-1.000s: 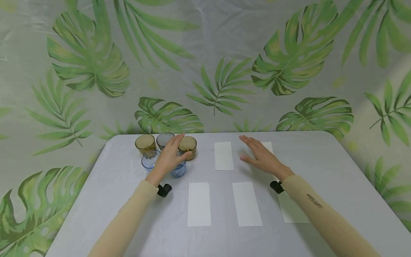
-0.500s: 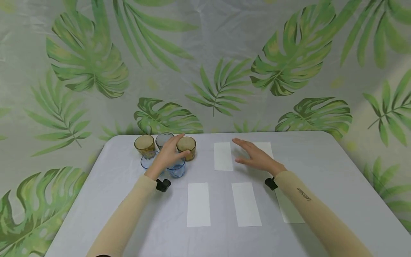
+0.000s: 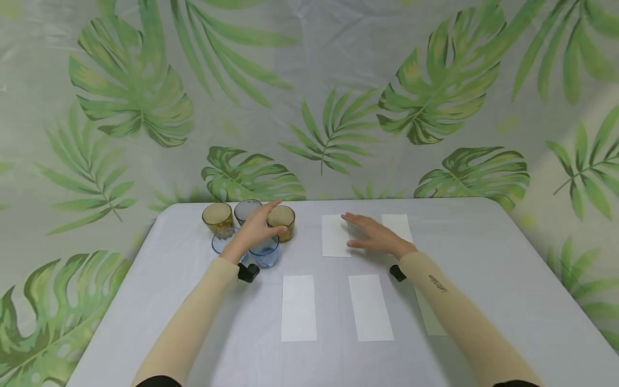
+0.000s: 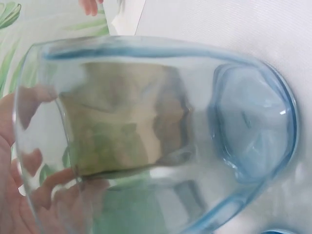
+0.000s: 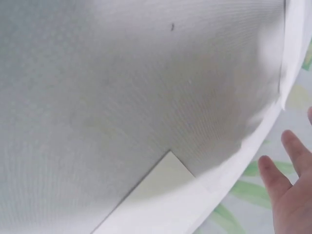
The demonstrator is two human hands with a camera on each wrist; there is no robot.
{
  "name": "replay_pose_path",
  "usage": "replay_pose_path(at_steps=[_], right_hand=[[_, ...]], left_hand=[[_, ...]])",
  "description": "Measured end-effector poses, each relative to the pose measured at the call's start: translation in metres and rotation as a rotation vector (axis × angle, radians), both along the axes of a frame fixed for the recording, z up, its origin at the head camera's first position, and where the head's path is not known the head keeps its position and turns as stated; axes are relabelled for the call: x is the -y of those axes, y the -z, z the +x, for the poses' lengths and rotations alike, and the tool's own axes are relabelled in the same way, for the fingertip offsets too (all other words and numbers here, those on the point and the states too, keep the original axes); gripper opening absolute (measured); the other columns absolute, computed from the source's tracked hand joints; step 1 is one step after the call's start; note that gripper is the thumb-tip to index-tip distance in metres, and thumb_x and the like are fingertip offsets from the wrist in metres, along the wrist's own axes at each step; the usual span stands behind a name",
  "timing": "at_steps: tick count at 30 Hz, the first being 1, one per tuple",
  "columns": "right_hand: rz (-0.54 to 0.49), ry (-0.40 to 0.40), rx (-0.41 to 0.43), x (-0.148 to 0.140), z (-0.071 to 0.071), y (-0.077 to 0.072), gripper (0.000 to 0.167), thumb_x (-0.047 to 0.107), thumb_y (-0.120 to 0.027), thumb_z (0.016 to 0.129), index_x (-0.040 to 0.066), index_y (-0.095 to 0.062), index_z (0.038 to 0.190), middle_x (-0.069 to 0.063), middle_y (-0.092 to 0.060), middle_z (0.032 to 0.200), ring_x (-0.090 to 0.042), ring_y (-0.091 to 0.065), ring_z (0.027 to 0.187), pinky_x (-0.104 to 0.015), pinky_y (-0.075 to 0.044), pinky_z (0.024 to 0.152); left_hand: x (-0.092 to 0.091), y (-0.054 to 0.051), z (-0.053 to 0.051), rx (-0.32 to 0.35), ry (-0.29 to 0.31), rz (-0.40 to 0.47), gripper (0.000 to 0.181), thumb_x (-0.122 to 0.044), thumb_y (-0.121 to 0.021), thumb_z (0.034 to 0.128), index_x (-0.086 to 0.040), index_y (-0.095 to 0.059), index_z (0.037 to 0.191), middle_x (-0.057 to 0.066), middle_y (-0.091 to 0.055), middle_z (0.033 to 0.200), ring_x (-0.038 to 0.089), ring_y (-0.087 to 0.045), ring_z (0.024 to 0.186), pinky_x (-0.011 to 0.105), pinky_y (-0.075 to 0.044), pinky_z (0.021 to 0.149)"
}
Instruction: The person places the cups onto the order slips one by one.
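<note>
My left hand (image 3: 253, 231) reaches over a group of glass tumblers, fingers extended and thumb spread, by the rim of the right amber tumbler (image 3: 282, 217). A blue tumbler (image 3: 266, 256) stands below that hand. In the left wrist view a blue tumbler (image 4: 248, 122) fills the foreground; the fingers (image 4: 29, 102) and an amber tumbler (image 4: 117, 122) show through it. Contact is hard to tell. My right hand (image 3: 374, 236) hovers with loosely straight fingers, holding nothing, between two back paper rectangles, the left one (image 3: 333, 236) and the right one (image 3: 398, 228).
Another amber tumbler (image 3: 217, 217), a grey tumbler (image 3: 246, 209) and a second blue tumbler (image 3: 224, 243) complete the group. Nearer lie paper rectangles at left (image 3: 299, 309), middle (image 3: 371, 309) and right (image 3: 432, 327), the last partly under my right sleeve. A leaf-print cloth (image 3: 329, 123) hangs behind the white table (image 3: 184, 258).
My right hand has moved left and slightly down, towards the back left paper rectangle. My left hand has barely shifted. The tumblers have stayed in place.
</note>
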State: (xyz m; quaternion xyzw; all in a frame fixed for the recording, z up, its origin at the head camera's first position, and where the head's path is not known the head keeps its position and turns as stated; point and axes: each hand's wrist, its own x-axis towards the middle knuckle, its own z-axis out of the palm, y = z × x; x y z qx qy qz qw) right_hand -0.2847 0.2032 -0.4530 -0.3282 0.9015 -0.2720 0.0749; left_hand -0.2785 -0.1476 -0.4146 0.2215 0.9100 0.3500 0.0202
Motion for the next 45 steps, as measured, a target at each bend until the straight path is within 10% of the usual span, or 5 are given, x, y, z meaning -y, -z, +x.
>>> replay_pose_path(at_steps=[45], right_hand=[[0.216,0.053,0.043,0.008,-0.007,0.010,0.077,0.040,-0.066,0.089,0.003,-0.033,0.148,-0.016,-0.028,0.153,-0.042,-0.019,0.139,-0.060,-0.018,0.109]], left_hand=[[-0.022,-0.008,-0.004,-0.033,-0.003,0.036,0.075,-0.022,-0.076,0.0845,-0.005,-0.037,0.146,0.018,-0.043,0.142,0.035,-0.046,0.123,0.049,-0.043,0.095]])
